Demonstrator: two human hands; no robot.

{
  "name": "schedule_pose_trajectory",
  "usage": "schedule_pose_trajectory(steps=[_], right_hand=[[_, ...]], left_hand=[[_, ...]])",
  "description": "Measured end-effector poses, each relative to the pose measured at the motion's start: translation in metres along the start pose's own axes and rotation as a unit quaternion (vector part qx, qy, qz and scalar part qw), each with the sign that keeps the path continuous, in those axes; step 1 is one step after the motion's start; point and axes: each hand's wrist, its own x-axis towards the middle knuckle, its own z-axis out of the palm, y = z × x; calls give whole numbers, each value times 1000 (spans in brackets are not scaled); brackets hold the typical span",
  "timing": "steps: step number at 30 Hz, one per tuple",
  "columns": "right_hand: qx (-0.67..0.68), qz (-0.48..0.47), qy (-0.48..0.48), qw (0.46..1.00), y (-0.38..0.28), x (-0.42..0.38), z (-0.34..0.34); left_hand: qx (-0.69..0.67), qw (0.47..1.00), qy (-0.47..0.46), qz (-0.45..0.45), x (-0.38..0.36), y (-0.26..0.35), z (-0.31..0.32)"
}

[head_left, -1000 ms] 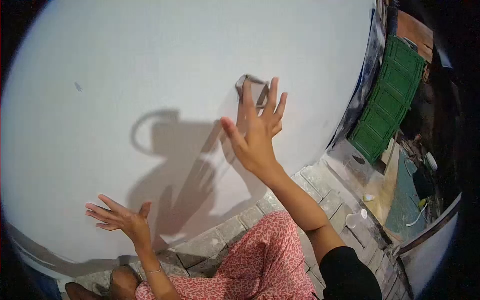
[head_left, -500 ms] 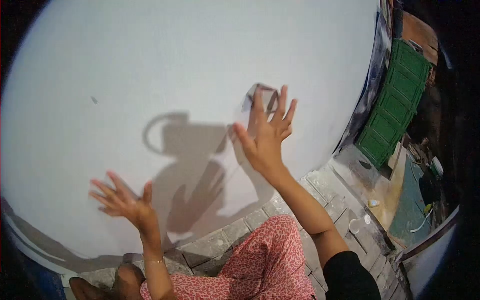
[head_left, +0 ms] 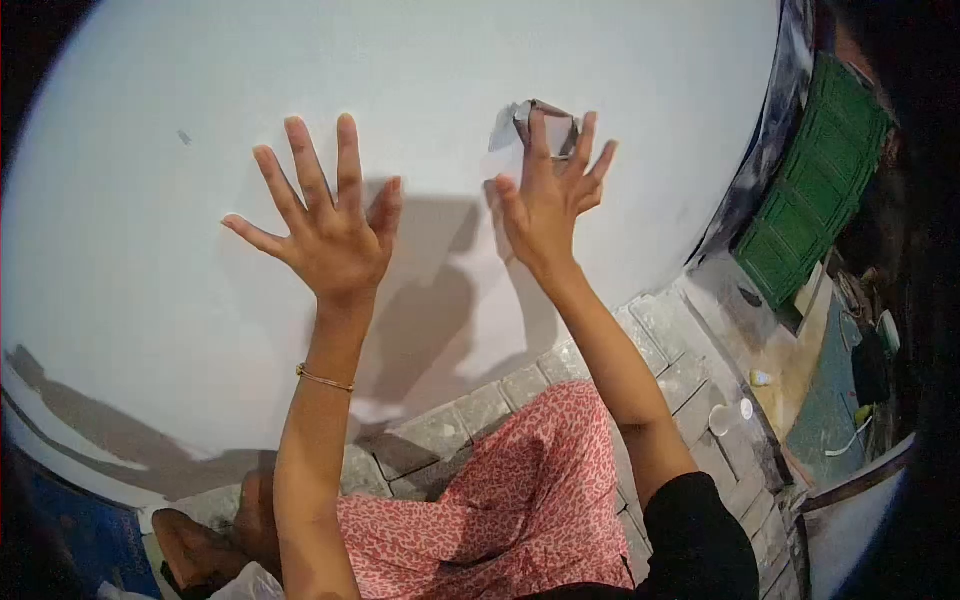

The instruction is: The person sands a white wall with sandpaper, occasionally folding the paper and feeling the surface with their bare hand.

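Observation:
My left hand (head_left: 335, 235) is raised at the white wall (head_left: 440, 90), fingers spread and pointing up, with nothing in it. My right hand (head_left: 552, 200) reaches to the wall farther right, its fingers spread too. Under its index and middle fingers is a small folded sheet (head_left: 562, 138), pale in the middle with brownish edges, held against the wall. Part of the sheet is hidden behind the index finger. A small grey mark (head_left: 184, 137) shows on the wall to the left.
Grey paving blocks (head_left: 430, 440) run along the foot of the wall, beside my legs in patterned pink trousers (head_left: 530, 480). A green panel (head_left: 815, 185) leans at the right. A white cup (head_left: 720, 420) lies on the floor nearby, and blue material (head_left: 75, 530) is at lower left.
My left hand has risen from low on the wall to about the level of my right hand. The right hand keeps its place on the sheet, while the whole view has shifted slightly.

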Motion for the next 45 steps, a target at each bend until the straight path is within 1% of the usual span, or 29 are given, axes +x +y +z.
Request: schedule_pose_trajectory(steps=[1,3,4,5,8,9,11,12,15,18,19,21,23,26,28,29,31,35,37,39,40,42,45], right_hand=[[3,3,0,1000,-3,-8,3],[10,-64,-51,997,-9,-25,3],[-20,-73,-49,996,-7,-24,2],[-19,-76,-45,996,-4,-20,3],[20,-19,-31,999,-10,-12,-3],[23,-17,-31,999,-11,-18,-5],[44,-24,-74,996,-14,-32,-9],[35,-39,-72,996,-15,-33,-9],[13,-53,-57,997,-10,-17,-10],[18,-66,-46,997,-7,0,-16],[18,-64,-48,997,-5,-6,-18],[9,-99,-85,991,1,-18,-20],[-4,-124,-74,990,6,-16,-18],[-32,-122,-64,990,2,0,-18],[14,-96,-46,994,-2,9,-18],[16,-90,-44,995,-2,4,-19],[33,-93,-66,993,-4,-7,-20],[21,-119,-50,991,2,-11,-18],[13,-113,-35,993,-1,3,-17],[30,-70,-16,997,-7,12,-21],[30,-68,-13,997,-6,7,-22],[60,-119,-51,990,-5,-7,-15],[43,-111,-29,993,9,-2,0]], left_hand=[[4,1000,1,0,1,0,0],[11,1000,10,1,4,-1,-1],[13,1000,0,1,3,-1,-1],[14,1000,-10,0,3,0,-1],[10,1000,-23,4,1,-1,-1],[13,1000,-24,6,0,-1,-3],[11,999,-32,2,2,0,-5],[12,1000,-25,3,4,-1,-5],[10,999,-43,5,2,-1,0],[12,999,-51,4,0,-1,-3],[14,999,-48,4,0,0,-5],[18,999,-40,-2,0,-1,-5],[19,999,-33,0,0,-2,-1],[2,1000,-28,4,-1,-3,2],[3,999,-36,6,-2,0,-1],[5,999,-36,2,0,0,-3],[5,999,-33,10,-1,-1,-3],[11,999,-36,14,0,-2,-1],[1,999,-29,20,0,-1,-1],[28,999,-33,13,2,0,-5],[34,999,-30,15,2,1,-7],[30,999,-24,20,2,1,-8],[26,999,-24,20,1,-1,-3]])
